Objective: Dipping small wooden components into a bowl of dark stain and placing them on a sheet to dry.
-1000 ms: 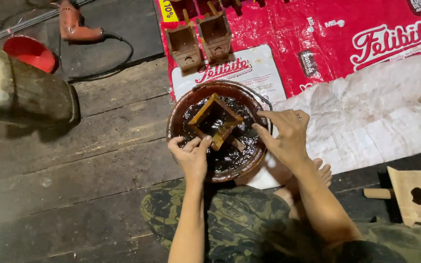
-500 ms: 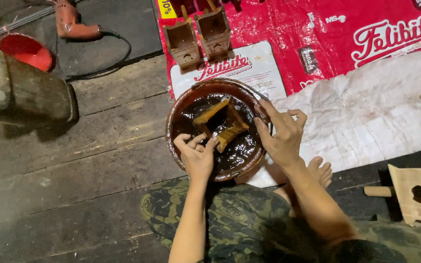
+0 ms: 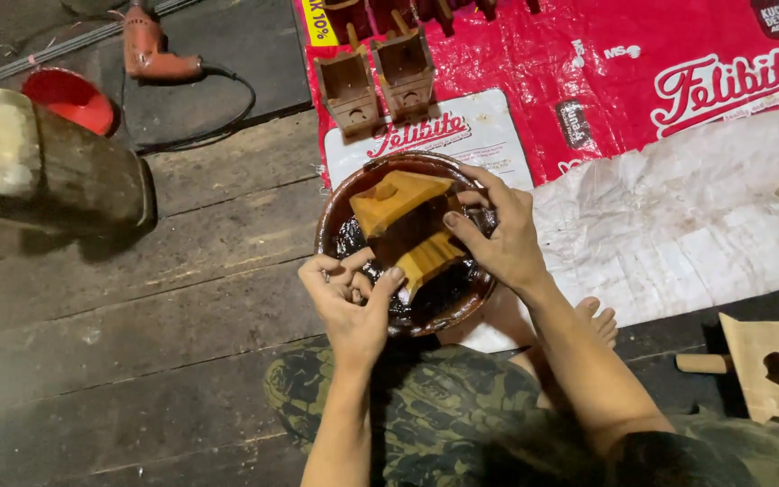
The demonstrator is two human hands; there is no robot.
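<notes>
A small wooden box piece (image 3: pixel 405 225), wet and amber-brown, lies tilted in a round brown bowl (image 3: pixel 340 216) of dark stain. My right hand (image 3: pixel 496 236) grips its right side with the fingers curled over the edge. My left hand (image 3: pixel 352 298) is at the bowl's near rim, its fingers pinching the piece's lower corner. Both hands are stained dark at the fingertips.
Two stained wooden boxes (image 3: pixel 376 77) stand on a red printed sack (image 3: pixel 642 81) beyond the bowl. White sheeting (image 3: pixel 678 225) lies to the right, with unstained wooden parts (image 3: pixel 773 365) at the right edge. An electric drill (image 3: pixel 151 50), a red cup (image 3: pixel 69 95) and a dark block (image 3: pixel 47 176) sit on the left planks.
The wooden piece has been turned in the bowl and lifted partly out of the stain, showing a wet amber face. Both hands shifted their hold on it.
</notes>
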